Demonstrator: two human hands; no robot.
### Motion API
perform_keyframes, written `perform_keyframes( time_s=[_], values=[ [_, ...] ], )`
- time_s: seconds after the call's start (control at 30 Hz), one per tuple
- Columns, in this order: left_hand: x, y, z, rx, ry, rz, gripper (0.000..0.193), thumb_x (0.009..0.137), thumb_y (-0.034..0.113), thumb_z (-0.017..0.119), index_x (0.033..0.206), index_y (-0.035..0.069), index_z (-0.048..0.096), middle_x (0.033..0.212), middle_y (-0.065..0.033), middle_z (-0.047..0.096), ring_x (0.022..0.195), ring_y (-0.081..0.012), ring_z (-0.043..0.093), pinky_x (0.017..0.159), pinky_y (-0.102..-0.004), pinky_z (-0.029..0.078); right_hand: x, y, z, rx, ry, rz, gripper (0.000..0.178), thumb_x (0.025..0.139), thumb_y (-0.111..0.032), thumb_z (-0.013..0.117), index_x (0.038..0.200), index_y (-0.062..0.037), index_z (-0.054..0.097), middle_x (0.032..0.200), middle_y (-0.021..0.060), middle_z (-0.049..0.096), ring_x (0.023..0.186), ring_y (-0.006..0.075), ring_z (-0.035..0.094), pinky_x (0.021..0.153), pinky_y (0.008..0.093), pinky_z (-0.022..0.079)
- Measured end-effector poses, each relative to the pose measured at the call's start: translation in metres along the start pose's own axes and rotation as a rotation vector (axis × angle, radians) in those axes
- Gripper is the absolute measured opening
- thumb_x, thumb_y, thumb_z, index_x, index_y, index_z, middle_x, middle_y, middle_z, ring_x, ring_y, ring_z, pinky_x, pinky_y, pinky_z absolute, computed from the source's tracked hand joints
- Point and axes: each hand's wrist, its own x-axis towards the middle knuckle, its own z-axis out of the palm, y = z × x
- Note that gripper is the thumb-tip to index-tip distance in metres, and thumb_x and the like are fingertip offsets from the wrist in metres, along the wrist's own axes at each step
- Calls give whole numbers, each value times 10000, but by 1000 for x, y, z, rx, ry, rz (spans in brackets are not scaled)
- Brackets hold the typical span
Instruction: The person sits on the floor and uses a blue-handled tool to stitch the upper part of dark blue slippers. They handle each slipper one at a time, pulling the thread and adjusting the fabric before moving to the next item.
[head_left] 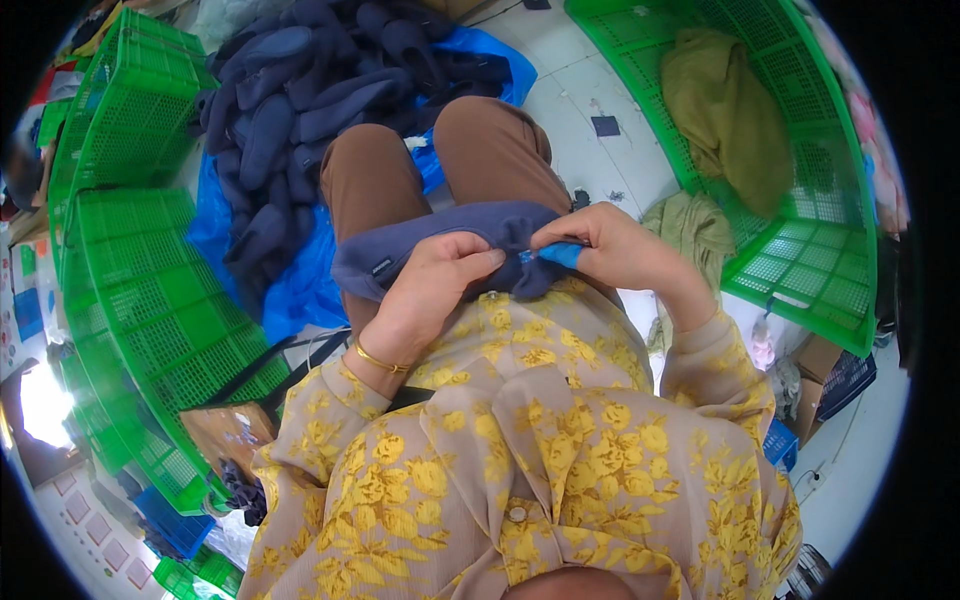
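Across my lap lies a navy fabric piece (385, 258), long and soft-looking, with a small dark label near its left end and a bunched right end. My left hand (440, 275) is closed on its near edge, thumb and forefinger pressed together. At the bunched end my right hand (605, 248) pinches the cloth. Something bright blue (562, 254) shows at the right fingers; I cannot tell whether it is a finger cover or a small tool handle. A smaller light-blue bit (527, 257) shows between the hands. The right fingertips are partly hidden.
Beyond my knees, similar navy pieces (300, 100) lie heaped on a blue plastic sheet (290, 290). Green mesh crates (150, 240) stand at the left. A large green crate (800, 255) at the right holds olive cloth (725, 120); paler green cloth (690, 230) hangs beside it.
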Motion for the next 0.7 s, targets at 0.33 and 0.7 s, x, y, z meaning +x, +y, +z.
perform_keyframes(
  time_s=[0.33, 0.7],
  values=[
    [0, 1, -3, -42, -11, -38, 77, 872, 126, 662, 867, 51, 647, 748, 53, 582, 653, -29, 474, 607, -190, 365, 4, 3, -12, 181, -111, 164, 231, 870, -55, 608, 1082, 20, 662, 954, 85, 699, 863, 124, 616, 802, 274, 488],
    [0, -2, -5, -70, 3, -40, 58, 865, 108, 660, 858, 54, 640, 752, 34, 606, 649, -37, 500, 605, -194, 389, 4, -12, -1, -90, 10, 82, 206, 826, -62, 594, 1006, -21, 687, 938, 135, 694, 872, 267, 657, 785, 324, 503]
  ],
)
